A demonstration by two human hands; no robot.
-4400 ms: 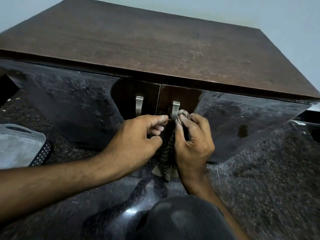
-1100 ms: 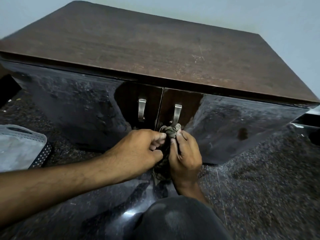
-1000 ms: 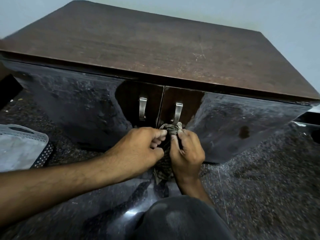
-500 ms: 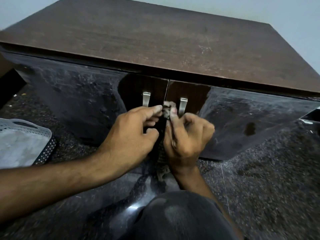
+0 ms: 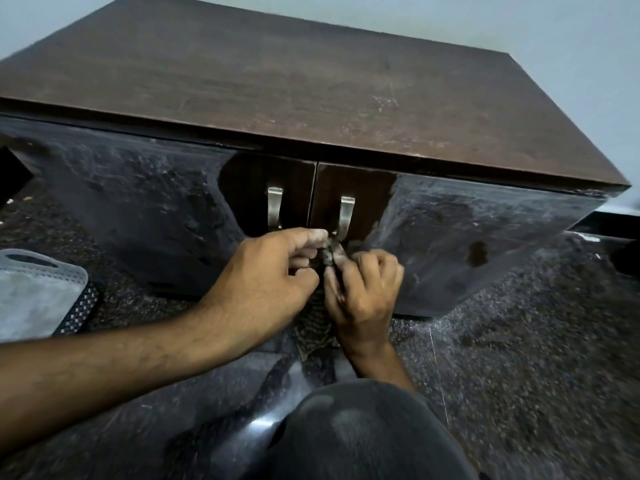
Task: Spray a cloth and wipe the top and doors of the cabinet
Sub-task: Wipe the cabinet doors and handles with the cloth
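Cabinet (image 5: 311,91) on speckled floor (image 5: 519,341), pale wall (image 5: 519,26) behind; both hands (image 5: 311,282) pinching cloth (image 5: 313,323).

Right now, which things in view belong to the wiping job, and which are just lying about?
In the job:
dark wooden two-door cabinet
patterned grey-brown cloth, gripped by left hand and right hand
right metal door handle

Lying about:
grey perforated plastic basket
speckled dark stone floor

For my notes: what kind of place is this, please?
Probably a room in a home: a low wooden cabinet stands against a plain wall on a dark speckled stone floor, with a plastic basket beside it.
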